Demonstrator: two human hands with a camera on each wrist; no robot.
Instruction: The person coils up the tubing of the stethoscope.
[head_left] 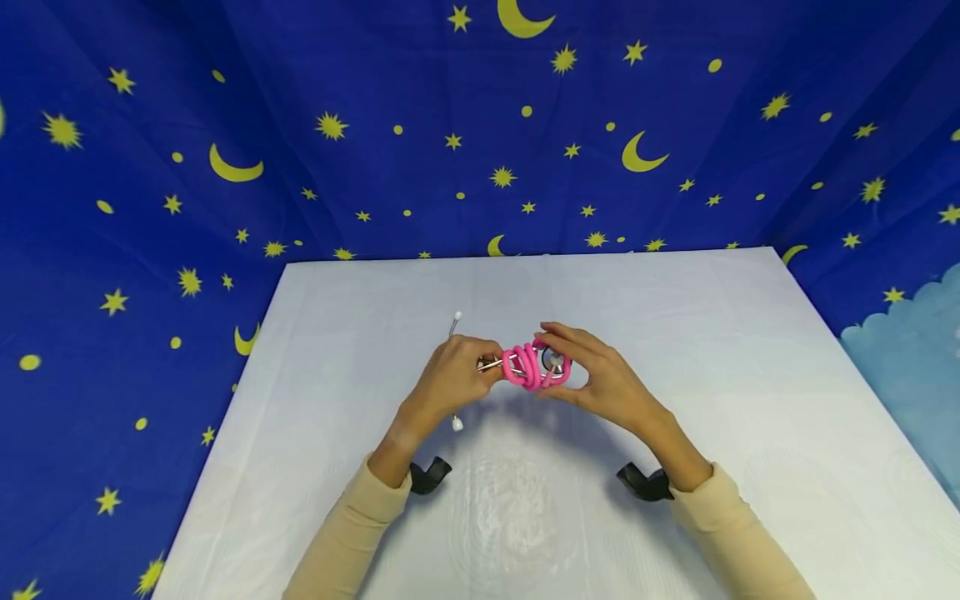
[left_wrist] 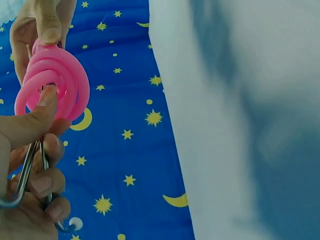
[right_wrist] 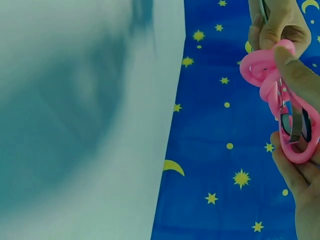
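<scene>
A stethoscope with pink tubing (head_left: 530, 367) is held up between both hands over the table, its tube wound in several coils. My left hand (head_left: 448, 377) grips the metal ear tubes (left_wrist: 24, 175), its thumb pressing near the coils in the left wrist view. White ear tips (head_left: 457, 424) stick out on either side of that hand. Around the other end of the bundle curl the thumb and fingers of my right hand (head_left: 603, 373). The round chest piece (right_wrist: 296, 125) sits inside the pink loop there, partly hidden by the tube.
Beneath the hands lies a white-covered table (head_left: 360, 308). Blue cloth (head_left: 420, 75) with yellow moons and stars hangs behind it and at the sides. Black wrist straps or mounts (head_left: 643, 482) show at both cuffs.
</scene>
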